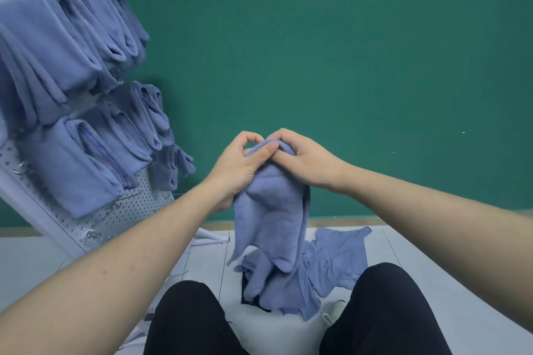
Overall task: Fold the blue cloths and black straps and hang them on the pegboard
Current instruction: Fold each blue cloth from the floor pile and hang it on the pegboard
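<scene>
Left hand: curling round the top fold of the blue cloth, thumb pressing on it.
Right hand: pinching the same fold from the right, fingers bent.
Cloth: hanging mid-scene, its tail trailing onto the floor pile.
Handling: soft, light, limp; probably best gripped at the hemmed corners.
Pegboard: standing far left, folded cloths hanging in 2 rows.
Black strap: possibly lying under the pile.
</scene>
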A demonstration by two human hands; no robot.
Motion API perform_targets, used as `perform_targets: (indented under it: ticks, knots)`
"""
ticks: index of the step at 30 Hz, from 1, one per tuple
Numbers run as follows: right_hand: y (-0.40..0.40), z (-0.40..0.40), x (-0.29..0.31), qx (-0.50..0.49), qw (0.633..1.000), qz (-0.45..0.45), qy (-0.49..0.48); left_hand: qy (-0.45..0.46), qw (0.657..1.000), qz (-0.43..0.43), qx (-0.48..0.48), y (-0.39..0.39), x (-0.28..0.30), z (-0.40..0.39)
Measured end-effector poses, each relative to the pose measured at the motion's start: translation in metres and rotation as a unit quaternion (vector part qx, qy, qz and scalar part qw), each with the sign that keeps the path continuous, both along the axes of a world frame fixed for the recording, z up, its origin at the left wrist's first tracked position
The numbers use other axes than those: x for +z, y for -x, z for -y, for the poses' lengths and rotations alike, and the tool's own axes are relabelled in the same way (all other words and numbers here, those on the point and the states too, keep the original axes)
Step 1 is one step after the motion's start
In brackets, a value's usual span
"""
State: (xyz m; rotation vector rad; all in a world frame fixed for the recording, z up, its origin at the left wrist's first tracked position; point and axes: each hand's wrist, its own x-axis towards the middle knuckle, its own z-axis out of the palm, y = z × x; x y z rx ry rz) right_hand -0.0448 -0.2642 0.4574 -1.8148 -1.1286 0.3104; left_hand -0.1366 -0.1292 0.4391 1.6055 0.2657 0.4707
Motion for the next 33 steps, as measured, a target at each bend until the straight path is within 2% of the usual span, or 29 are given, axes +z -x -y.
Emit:
perform_targets:
  ticks: [7, 13, 18, 26, 33]
  knots:
    - [0.013, 0.001, 0.009, 0.001, 0.997, -0.075, 0.001, 0.024, 0.998, -0.045, -0.046, 0.018, -0.011, -0.002]
    - [0.007, 0.0, 0.011, -0.095, 0.987, -0.115, -0.055, -0.004, 0.997, -0.079, -0.009, 0.026, -0.029, 0.001]
    - [-0.003, 0.005, 0.018, -0.114, 0.964, -0.227, -0.078, -0.053, 0.994, -0.096, 0.009, 0.029, -0.049, -0.008]
    - [-0.014, 0.019, 0.028, -0.112, 0.957, -0.244, -0.11, -0.098, 0.991, -0.08, 0.036, 0.03, -0.052, -0.002]
    - [-0.026, 0.03, 0.031, -0.148, 0.952, -0.245, -0.11, -0.106, 0.986, -0.122, 0.05, 0.039, -0.049, -0.021]
